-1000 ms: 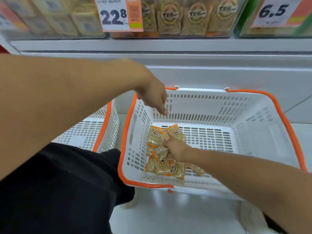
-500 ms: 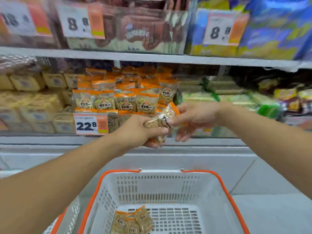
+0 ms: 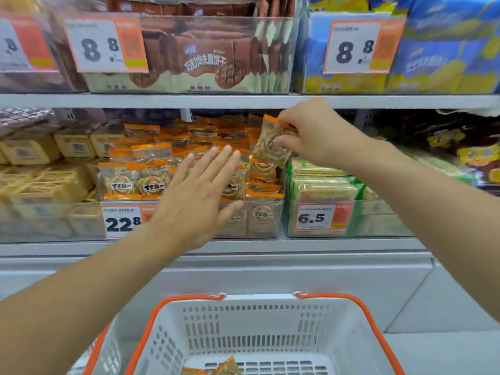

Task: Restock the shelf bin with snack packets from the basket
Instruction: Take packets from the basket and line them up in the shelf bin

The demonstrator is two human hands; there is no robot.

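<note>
The right hand (image 3: 316, 133) pinches a packet (image 3: 273, 143) above the right end of the bin (image 3: 266, 221), in the middle of the frame. The left hand (image 3: 198, 196) is flat with straight fingers and holds nothing, in front of the stacked packets. To do this step well, lower the packet upright into the gap at the right and steady the rows. More packets lie in the basket (image 3: 270, 307) at the bottom.

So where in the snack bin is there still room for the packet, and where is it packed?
The right hand pinches the packet over the bin's right rear corner, where the pile sits lower beside the green packs. The front row by the 22.8 tag is packed, and the open left hand covers the middle.
</note>
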